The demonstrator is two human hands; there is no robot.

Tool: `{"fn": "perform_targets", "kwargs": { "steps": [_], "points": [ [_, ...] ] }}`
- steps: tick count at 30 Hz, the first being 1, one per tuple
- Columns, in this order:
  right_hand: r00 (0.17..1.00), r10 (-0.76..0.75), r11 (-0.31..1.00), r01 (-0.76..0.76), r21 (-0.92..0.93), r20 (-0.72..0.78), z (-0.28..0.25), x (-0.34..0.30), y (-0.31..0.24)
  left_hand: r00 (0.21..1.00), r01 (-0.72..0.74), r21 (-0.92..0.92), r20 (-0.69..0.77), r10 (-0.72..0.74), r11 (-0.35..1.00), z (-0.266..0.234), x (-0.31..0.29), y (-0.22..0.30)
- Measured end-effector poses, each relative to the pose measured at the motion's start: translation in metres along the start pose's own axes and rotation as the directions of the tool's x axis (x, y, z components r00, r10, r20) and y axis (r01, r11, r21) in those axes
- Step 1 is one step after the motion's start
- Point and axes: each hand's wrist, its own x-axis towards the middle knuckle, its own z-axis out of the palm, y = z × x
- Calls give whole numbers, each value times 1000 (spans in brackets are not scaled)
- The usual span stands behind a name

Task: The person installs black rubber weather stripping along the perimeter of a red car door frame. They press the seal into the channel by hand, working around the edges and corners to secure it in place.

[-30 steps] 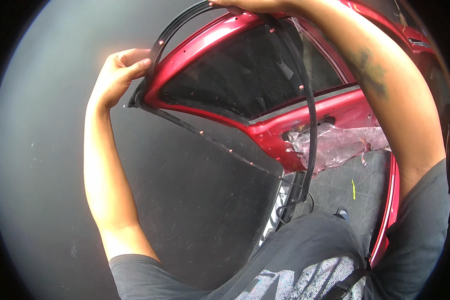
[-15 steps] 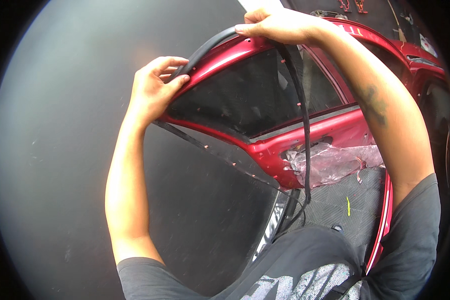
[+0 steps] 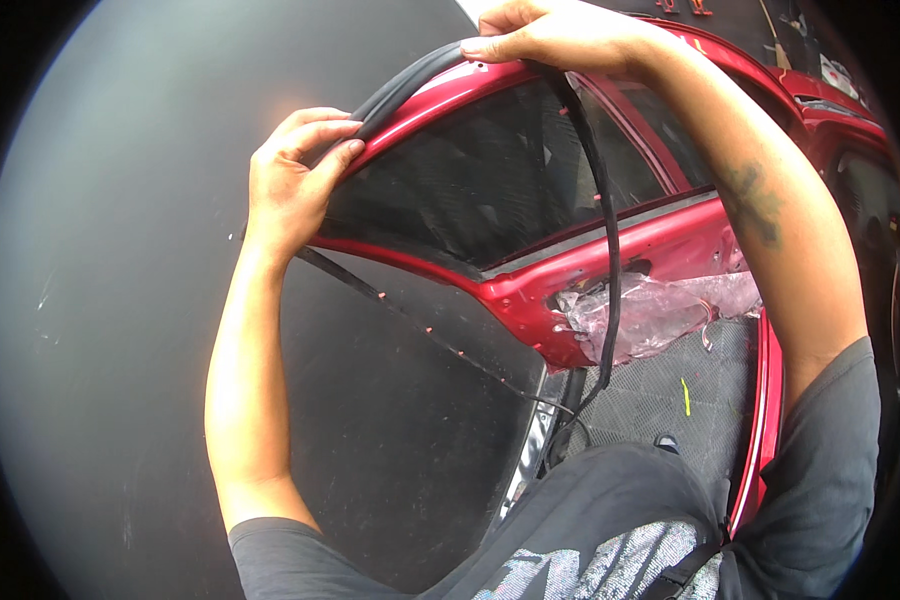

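Observation:
A black rubber door seal (image 3: 410, 78) curves along the upper edge of a red car door (image 3: 515, 310). My left hand (image 3: 288, 185) has its fingers and thumb closed around the seal at the frame's upper left. Farther along the top, my right hand (image 3: 560, 38) pinches the same strip between thumb and fingers. Past my right hand, a length of seal with small pink clips hangs down across the door glass (image 3: 450, 185). Another clip-studded length runs from below my left hand toward the floor, where the two ends come together in a loop.
Crumpled clear plastic sheeting (image 3: 660, 312) hangs on the lower door panel, with loose wiring beside it. A yellow-green strip (image 3: 686, 397) lies on the grey textured floor (image 3: 640, 400). More red car bodywork stands at the right, and a broad dark surface (image 3: 120, 300) fills the left.
The door and floor sit slightly farther left and up in the view. Both hands keep hold of the seal, with my left hand a little farther left.

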Motion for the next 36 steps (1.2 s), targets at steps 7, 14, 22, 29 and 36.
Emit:
{"fn": "perform_targets", "kwargs": {
  "steps": [7, 14, 22, 29, 36],
  "points": [
    [997, 51, 999, -51, -6, 52, 5, 4, 7, 997, -80, 45, -6, 80, 996, 7, 0, -9],
    [891, -385, 904, 312, -293, -239, 33, -8, 31, 972, -199, 170, -88, 216, 965, -3, -10, 4],
    [776, -456, 865, 272, -422, -435, 41, -52, 44, 991, -89, 109, -90, 99, 990, -5, -8, 10],
    [835, -450, 871, 332, -362, -317, -2, -12, 47, 985, -146, 91, -82, 153, 985, 12, 29, 39],
    [779, -558, 776, 366, -514, -288, -1, -5, 58, 986, -142, 42, 93, 138, 989, 35, 56, 62]
  ]
}}
